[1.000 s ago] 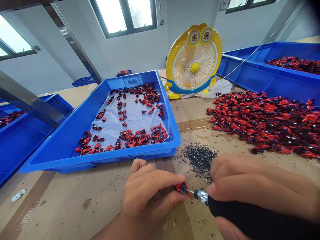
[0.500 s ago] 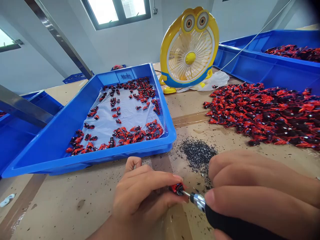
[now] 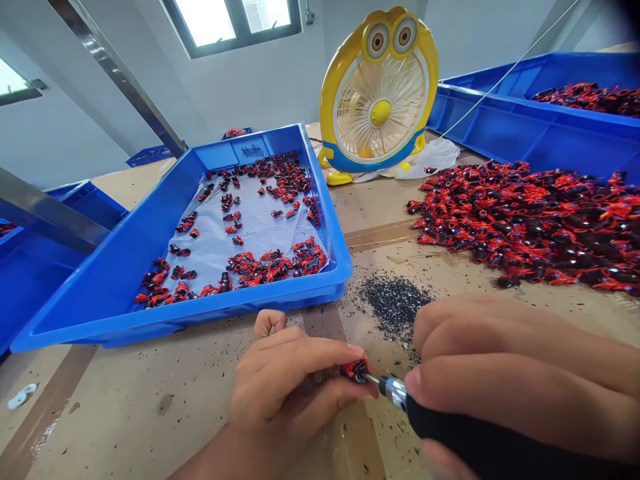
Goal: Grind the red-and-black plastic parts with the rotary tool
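Note:
Between thumb and forefinger, my left hand pinches a small red and black part above the table. My right hand is wrapped round a black-handled tool with a silver collar. The tool's thin metal tip touches the open dark end of the part. Just beyond my hands lies a scatter of black shavings. A large heap of similar red and black parts covers the right side. More such parts lie on a white sheet inside a blue tray at the left.
A yellow and blue fan with two cartoon eyes stands behind the tray, beside a crumpled plastic bag. Blue bins stand at the back right. A metal post rises at the left. Small white pieces lie at the left edge.
Both hands keep their holds, and the tool's tip stays at the part. My right hand has shifted slightly left and up. The whole view has moved a little.

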Demonstrator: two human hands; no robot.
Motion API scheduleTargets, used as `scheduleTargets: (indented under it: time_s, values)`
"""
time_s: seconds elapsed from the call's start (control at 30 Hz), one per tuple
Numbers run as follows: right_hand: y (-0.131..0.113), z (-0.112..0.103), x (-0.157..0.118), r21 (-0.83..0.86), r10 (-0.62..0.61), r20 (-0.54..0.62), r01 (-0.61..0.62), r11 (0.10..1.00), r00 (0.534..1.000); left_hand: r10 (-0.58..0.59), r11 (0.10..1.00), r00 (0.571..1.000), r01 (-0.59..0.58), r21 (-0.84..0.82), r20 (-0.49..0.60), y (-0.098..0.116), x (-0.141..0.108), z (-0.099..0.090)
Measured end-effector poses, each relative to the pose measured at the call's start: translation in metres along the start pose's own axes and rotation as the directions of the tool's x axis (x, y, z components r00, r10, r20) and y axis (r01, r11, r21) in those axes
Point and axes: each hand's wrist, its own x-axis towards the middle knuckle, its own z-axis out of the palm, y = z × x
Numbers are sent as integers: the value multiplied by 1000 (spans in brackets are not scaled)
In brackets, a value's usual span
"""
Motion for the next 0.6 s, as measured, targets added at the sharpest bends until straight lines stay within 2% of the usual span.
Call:
scheduleTargets:
  time_s: [0.13,0.27,0.4,0.53,0.6]
  values:
    - [2,-1,-5,-21,18,58,-17,1000,998,16,1000,1000,-16,1,-1,1,2,-1]
    - [-3,-3,5,-61,7,26,-5,998,1000,12,1000,1000,-12,11,16,2,2,-2]
    - [-6,-3,10,-25,-48,-20,47,999,999,4,1000,1000,-4,14,23,1,-1,-2]
    - [-2,-4,-1,7,46,-87,-45,999,995,-28,1000,1000,27,7,12,-2,-5,0]
    - [2,-4,-7,39,80,-13,-79,996,997,-33,999,999,33,3,-7,-2,-5,0]
